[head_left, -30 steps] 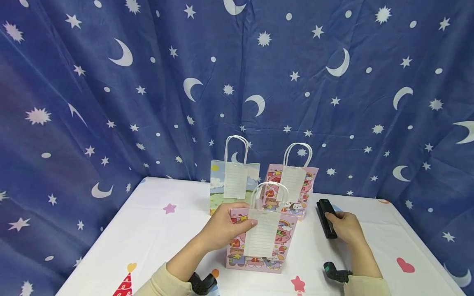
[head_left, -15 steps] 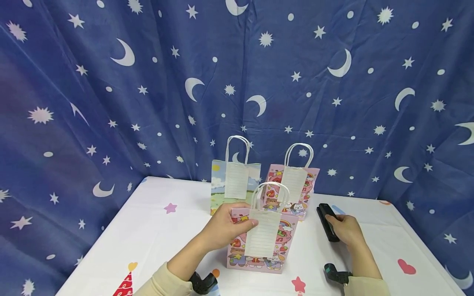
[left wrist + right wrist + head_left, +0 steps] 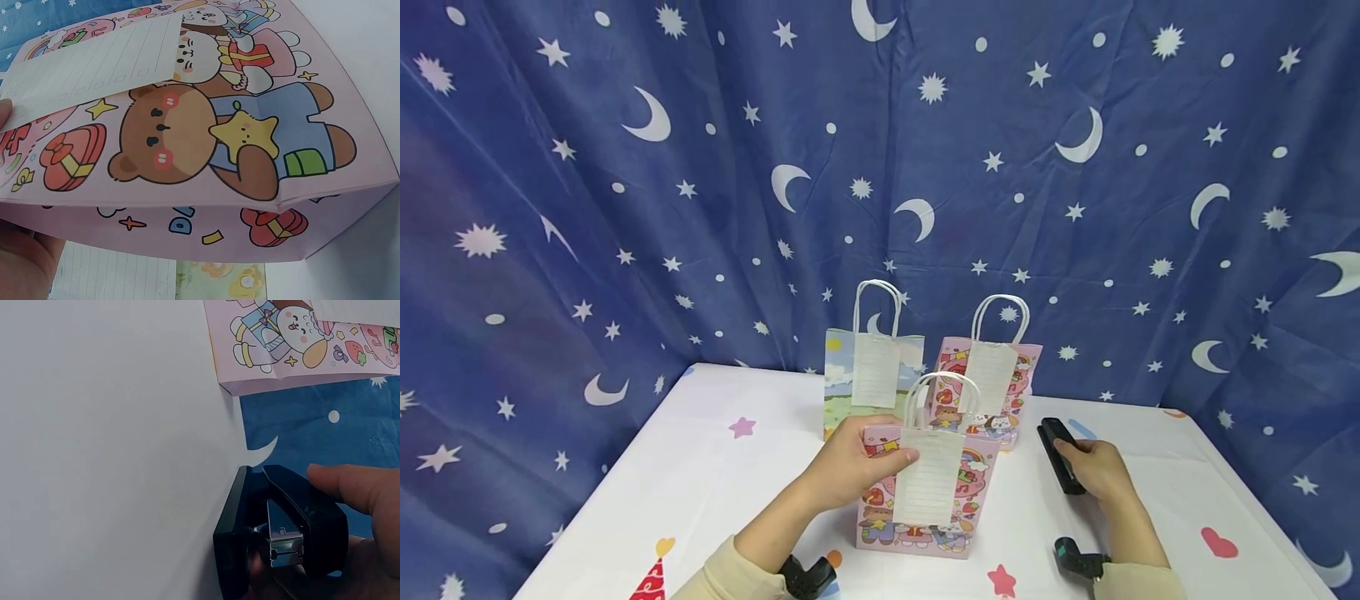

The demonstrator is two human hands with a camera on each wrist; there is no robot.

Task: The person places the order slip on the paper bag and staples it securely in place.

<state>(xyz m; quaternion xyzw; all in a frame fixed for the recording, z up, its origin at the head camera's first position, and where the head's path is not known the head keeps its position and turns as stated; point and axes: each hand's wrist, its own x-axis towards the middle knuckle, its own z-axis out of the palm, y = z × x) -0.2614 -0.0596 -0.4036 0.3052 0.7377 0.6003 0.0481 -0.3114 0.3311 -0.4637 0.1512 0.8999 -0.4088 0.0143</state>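
My left hand pinches the upper left edge of a pink paper gift bag printed with cartoon animals. Its thumb lies over the edge of a lined paper slip on the bag's front, below the white twisted handles. In the left wrist view the bag's bear print fills the middle, and only part of the hand shows. To the right, my right hand grips a black stapler just at the table. The right wrist view shows the stapler's metal front with a gap between its arms.
Behind the held bag stand a second pink gift bag and a blue-green landscape gift bag, each with a lined slip and white handles. The white printed tablecloth ends at a blue moon-and-star curtain.
My right hand has drawn the stapler slightly nearer to me. The left hand keeps its hold on the bag, which stays in place. The head view has tilted a little.
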